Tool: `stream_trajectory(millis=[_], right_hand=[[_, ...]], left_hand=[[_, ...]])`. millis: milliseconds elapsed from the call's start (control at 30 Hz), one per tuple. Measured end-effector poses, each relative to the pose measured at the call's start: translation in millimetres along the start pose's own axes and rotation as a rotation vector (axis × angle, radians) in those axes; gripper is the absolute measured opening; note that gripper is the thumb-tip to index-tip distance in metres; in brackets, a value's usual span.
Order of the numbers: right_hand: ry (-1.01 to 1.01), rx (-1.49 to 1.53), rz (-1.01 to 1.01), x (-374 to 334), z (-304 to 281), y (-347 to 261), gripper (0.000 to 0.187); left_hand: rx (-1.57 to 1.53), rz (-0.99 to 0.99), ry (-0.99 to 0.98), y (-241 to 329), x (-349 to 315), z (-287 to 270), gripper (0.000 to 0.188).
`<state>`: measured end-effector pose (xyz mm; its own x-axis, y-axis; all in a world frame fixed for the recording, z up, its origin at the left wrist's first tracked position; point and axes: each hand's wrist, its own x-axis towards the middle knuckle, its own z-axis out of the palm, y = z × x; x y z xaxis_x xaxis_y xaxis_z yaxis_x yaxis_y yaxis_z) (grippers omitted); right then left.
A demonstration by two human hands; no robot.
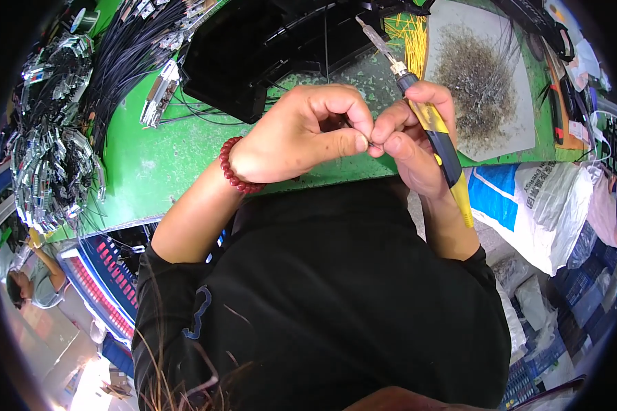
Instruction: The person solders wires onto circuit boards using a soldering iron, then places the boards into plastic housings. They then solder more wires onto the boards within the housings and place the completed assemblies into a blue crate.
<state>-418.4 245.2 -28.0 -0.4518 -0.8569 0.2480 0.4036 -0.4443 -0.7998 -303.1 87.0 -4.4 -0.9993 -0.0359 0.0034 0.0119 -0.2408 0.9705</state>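
My left hand [291, 133], with a dark red bead bracelet [227, 168] at its wrist, is closed in a pinch between thumb and forefinger. Its fingertips meet those of my right hand [418, 154] over the green bench [144, 185]. Whatever tiny dark thing lies between them is too small to name. A yellow and black soldering iron [448, 156] rests in my right hand, gripped along its handle. The iron's metal tip points up and to the left, away from the fingertips. Just beyond the hands stands a black plastic housing [243, 55] with thin black wires by it.
Black cables [120, 61] and piles of metal-ended connectors [55, 164] cover the bench's left side. Yellow wires [413, 41] lie behind the iron, beside a grey sheet [517, 140] strewn with dark scraps. A white sack [541, 212] is at right; another person [38, 281] is at far left.
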Motion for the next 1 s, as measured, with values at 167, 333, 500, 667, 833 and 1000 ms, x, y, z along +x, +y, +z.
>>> stream_trajectory(millis=[167,333,500,667,833,1000], right_hand=[[-0.008,-0.324,-0.217,-3.3,3.9,2.2,0.047],[-0.014,-0.250,-0.168,-4.2,2.3,-2.2,0.050],[-0.023,-0.170,-0.124,-1.9,-1.6,0.3,0.054],[-0.022,-0.047,-0.054,-1.4,-3.6,3.8,0.059],[-0.027,0.015,-0.019,-1.5,-5.5,3.7,0.061],[-0.042,0.072,-0.001,-1.4,-6.4,4.2,0.061]], left_hand=[[0.016,-0.041,0.036,1.4,-2.6,0.1,0.006],[0.049,-0.048,0.030,2.7,-3.1,-1.0,0.008],[0.052,-0.035,0.022,1.4,-2.3,-0.2,0.006],[0.051,-0.034,-0.004,0.7,-2.4,-1.4,0.003],[0.062,-0.046,-0.008,1.4,-2.3,-1.8,0.003],[0.034,-0.038,-0.028,1.3,-1.0,-1.0,0.003]])
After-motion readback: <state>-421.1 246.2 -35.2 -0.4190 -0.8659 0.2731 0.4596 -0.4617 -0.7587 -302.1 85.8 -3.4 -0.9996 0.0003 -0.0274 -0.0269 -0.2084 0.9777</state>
